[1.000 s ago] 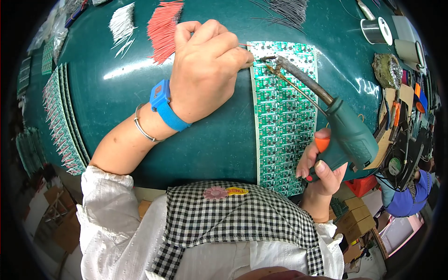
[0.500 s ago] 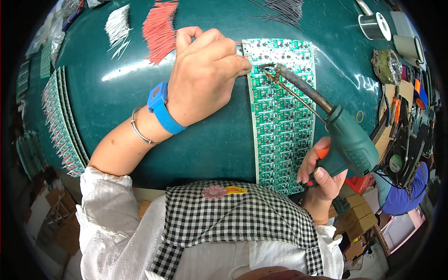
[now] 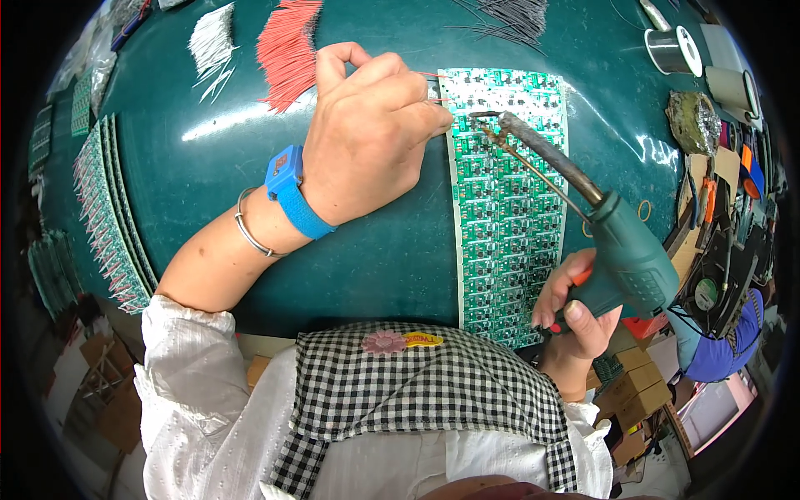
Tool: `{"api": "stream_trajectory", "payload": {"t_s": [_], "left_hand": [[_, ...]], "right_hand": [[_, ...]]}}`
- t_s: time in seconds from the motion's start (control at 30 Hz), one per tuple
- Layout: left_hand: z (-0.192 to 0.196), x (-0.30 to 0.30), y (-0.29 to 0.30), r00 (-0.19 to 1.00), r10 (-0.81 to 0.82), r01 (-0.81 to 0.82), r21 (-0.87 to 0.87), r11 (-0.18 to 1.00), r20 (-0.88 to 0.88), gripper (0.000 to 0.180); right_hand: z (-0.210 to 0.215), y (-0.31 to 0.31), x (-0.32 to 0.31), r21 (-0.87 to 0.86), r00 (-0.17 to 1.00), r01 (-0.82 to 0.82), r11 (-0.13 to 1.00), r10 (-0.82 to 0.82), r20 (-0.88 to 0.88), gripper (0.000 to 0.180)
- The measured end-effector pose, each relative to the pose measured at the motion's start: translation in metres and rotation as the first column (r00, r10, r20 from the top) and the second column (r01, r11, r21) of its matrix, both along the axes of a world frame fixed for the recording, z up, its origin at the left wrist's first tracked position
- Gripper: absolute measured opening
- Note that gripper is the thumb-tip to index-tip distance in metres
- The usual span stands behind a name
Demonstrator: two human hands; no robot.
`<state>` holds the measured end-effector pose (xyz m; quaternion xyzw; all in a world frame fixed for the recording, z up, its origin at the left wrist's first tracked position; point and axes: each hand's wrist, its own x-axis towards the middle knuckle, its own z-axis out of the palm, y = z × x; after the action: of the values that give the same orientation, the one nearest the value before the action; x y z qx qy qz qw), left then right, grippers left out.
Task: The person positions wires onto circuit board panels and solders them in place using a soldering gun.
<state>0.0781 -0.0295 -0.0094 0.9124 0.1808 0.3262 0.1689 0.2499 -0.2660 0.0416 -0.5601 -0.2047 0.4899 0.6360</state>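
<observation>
A green circuit board panel (image 3: pixel 510 242) lies lengthwise on the table, crowded with small dark parts. At its upper left edge my left hand (image 3: pixel 367 133) is closed in a pinch on a thin red wire, mostly hidden by the fingers. Other red wires (image 3: pixel 437 101) show between that hand and the board's edge. My right hand (image 3: pixel 583 312) grips the handle of a green soldering gun (image 3: pixel 637 254), fingers at its orange trigger. The gun's dark bent tip and thin brass feed tube (image 3: pixel 533 171) meet over the board, close beside my left fingertips.
Bundles of white wires (image 3: pixel 212 42), red wires (image 3: pixel 287 54) and black wires (image 3: pixel 512 21) lie along the far side. Wired boards (image 3: pixel 108 217) stand in a row at left. A solder spool (image 3: pixel 673 52), a tip-cleaning lump (image 3: pixel 693 121) and hand tools (image 3: pixel 708 200) sit at right.
The soldering gun's tip has shifted slightly right and down over the board. My left hand keeps its pinch at the board's edge, and the whole view has drifted slightly.
</observation>
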Motion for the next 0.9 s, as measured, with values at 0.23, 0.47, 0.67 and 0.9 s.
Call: {"api": "stream_trajectory", "payload": {"t_s": [0.23, 0.47, 0.67, 0.9], "left_hand": [[0.001, 0.0, -0.002, 0.999, 0.025, -0.025, 0.018, 1.0, -0.019, 0.014], [0.007, 0.0, -0.002, 0.999, 0.031, -0.031, 0.055, 0.998, 0.009, 0.015], [0.01, -0.005, -0.013, 1.0, -0.011, 0.011, -0.005, 1.0, -0.024, 0.022], [0.005, -0.004, -0.014, 0.998, -0.014, 0.012, -0.033, 0.999, -0.054, 0.016]], "right_hand": [[0.001, 0.002, 0.004, 0.016, 0.998, -0.056, 0.998, 0.056, 0.021, 0.064], [0.002, -0.003, 0.007, 0.009, 0.999, -0.047, 0.999, 0.047, 0.017, 0.063], [0.005, -0.011, 0.008, -0.018, 0.998, -0.053, 0.998, 0.054, 0.012, 0.064], [0.005, -0.017, 0.004, -0.078, 1.0, -0.03, 0.997, 0.029, -0.009, 0.062]]}}
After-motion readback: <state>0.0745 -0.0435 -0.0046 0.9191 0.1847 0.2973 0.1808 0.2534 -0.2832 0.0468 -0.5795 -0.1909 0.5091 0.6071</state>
